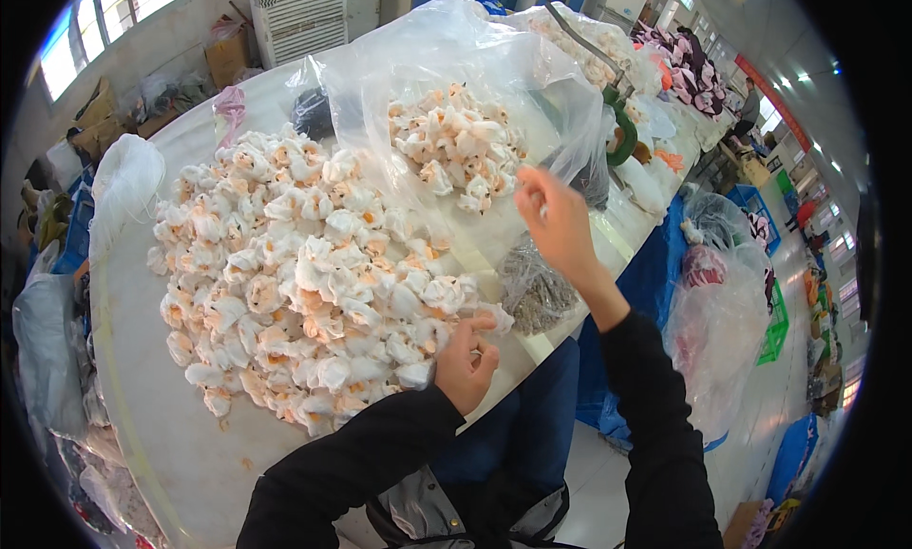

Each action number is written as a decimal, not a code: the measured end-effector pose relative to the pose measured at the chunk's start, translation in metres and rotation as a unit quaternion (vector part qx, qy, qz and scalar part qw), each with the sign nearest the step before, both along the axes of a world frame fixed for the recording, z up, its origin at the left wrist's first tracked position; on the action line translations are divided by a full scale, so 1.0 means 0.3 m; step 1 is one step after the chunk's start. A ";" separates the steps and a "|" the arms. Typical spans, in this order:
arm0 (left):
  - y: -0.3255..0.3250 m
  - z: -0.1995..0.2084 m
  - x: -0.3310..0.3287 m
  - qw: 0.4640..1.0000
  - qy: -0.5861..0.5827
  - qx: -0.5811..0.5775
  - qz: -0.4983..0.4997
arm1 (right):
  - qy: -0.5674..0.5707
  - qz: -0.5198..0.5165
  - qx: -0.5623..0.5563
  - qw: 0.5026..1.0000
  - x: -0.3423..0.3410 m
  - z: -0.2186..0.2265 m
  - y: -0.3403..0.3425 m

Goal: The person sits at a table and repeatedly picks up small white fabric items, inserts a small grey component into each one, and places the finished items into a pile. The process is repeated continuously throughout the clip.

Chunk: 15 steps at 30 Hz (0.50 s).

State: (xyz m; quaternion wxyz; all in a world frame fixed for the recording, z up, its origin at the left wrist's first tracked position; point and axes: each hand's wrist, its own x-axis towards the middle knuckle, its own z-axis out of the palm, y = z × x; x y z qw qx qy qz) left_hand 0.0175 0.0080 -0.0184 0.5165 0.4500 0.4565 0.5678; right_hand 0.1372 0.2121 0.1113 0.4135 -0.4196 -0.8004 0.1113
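Observation:
A wide heap of small white and peach fluffy pieces [275, 255], many with dark or yellow spots, is spread over the table. At its near right edge, my left hand [465, 361] is closed, thumb and fingertips around a white fluffy piece [500, 317]. My right hand [556, 221] is raised above the table's right side, its fingers curled together; whatever they hold is too small or hidden to make out. Just beyond it, a clear plastic bag [366, 79] lies spread out, with more fluffy pieces [456, 141] at its opening.
A clear bag of grey-brown material [537, 285] sits between my hands near the table edge. Farther right are a green tape roll [622, 136] and a metal bar [579, 38]. White thread [125, 183] hangs over the left edge. Stuffed plastic bags [717, 312] stand on the floor at right.

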 end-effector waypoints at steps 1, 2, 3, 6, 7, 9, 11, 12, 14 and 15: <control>0.001 -0.020 0.004 1.000 -0.005 0.003 0.015 | -0.036 0.001 -0.035 0.999 0.013 -0.017 -0.070; 0.004 -0.034 0.017 1.000 -0.018 0.009 0.012 | -0.077 -0.008 -0.069 0.995 0.051 -0.035 -0.141; 0.003 -0.048 0.015 1.000 -0.024 0.010 0.011 | -0.121 -0.006 -0.058 0.991 0.086 -0.071 -0.196; -0.002 -0.042 0.012 0.999 -0.043 0.020 0.003 | -0.194 -0.003 -0.013 0.981 0.147 -0.155 -0.349; 0.002 -0.022 0.005 0.998 -0.049 0.036 0.003 | -0.204 0.001 0.008 0.979 0.148 -0.173 -0.382; -0.001 -0.035 0.009 0.995 -0.056 0.085 0.004 | -0.181 0.036 0.021 0.983 0.155 -0.236 -0.417; -0.009 0.009 -0.001 0.994 -0.074 0.079 0.003 | -0.146 0.061 0.027 0.987 0.149 -0.256 -0.441; -0.013 0.027 -0.007 0.994 -0.084 0.075 0.003 | -0.109 0.067 -0.002 0.992 0.155 -0.254 -0.453; -0.017 0.042 -0.019 0.996 -0.049 0.078 0.012 | -0.040 0.080 -0.058 0.994 0.171 -0.245 -0.473; -0.019 0.065 -0.024 0.997 -0.030 0.073 0.016 | 0.016 0.082 -0.152 0.985 0.183 -0.229 -0.490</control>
